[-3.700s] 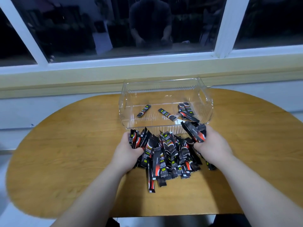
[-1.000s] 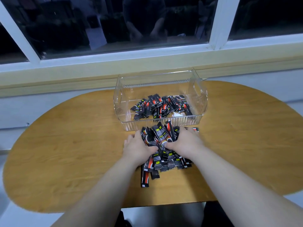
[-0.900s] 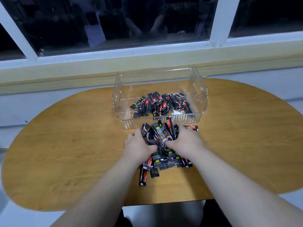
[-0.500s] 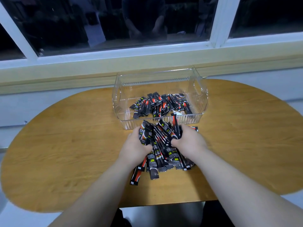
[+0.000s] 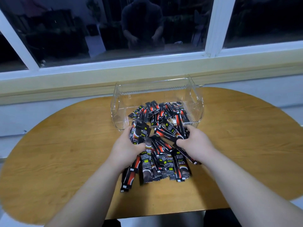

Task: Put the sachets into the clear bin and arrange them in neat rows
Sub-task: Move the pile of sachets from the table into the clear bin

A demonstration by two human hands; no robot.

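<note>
A clear bin [image 5: 197, 102] stands at the far middle of the wooden table, with a jumbled heap of black-and-red sachets [image 5: 161, 112] on its floor. More sachets [image 5: 164, 163] lie in a loose pile on the table just in front of the bin. My left hand [image 5: 127, 147] is closed around a bunch of sachets at the pile's left, lifted near the bin's front wall. My right hand [image 5: 196, 142] grips another bunch at the pile's right, and those sachets fan up toward the bin's front edge.
The oval wooden table [image 5: 65, 145] ends close to me at its front edge. Behind the bin run a pale sill [image 5: 82, 82] and a dark window with white frames [image 5: 211, 27].
Both hands have gathered and raised bunches of sachets from the table pile toward the bin's front wall. Since the earliest frame the bin has gained a heap of sachets.
</note>
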